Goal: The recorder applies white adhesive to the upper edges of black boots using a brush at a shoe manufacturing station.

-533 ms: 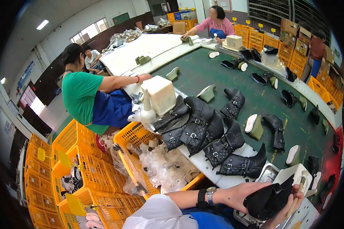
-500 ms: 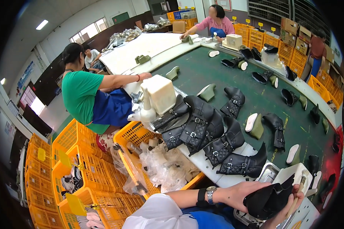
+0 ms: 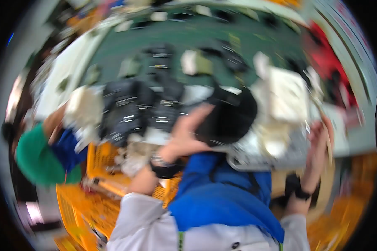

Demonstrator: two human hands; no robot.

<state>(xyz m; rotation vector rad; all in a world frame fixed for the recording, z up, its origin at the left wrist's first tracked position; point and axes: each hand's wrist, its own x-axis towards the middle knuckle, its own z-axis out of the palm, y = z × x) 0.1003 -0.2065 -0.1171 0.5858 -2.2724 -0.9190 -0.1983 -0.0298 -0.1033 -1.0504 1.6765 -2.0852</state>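
Note:
The picture is smeared by motion. My left hand [image 3: 184, 136] is closed round a black boot [image 3: 232, 119], its dark opening toward me, above the near edge of the work table. Out to the right, my right hand [image 3: 318, 144] grips a thin pale brush [image 3: 330, 148], its far end over the white container's right side. That boxy white container [image 3: 287, 94] stands between my hands, behind a metal tray [image 3: 255, 162]. Several black buckled boots [image 3: 127, 104] lie to the left of my left hand.
Green shoes with pale soles [image 3: 203, 65] and more black boots lie on the green belt [image 3: 113, 46]. A co-worker in green [image 3: 42, 159] is at the left beside another white container [image 3: 83, 104]. Orange crates [image 3: 71, 209] stand at the lower left. Something red [image 3: 335, 71] lies far right.
My view has swung right and down toward the table. My hands have parted: the right hand has moved away from the boot with the brush, while the left keeps hold of the boot.

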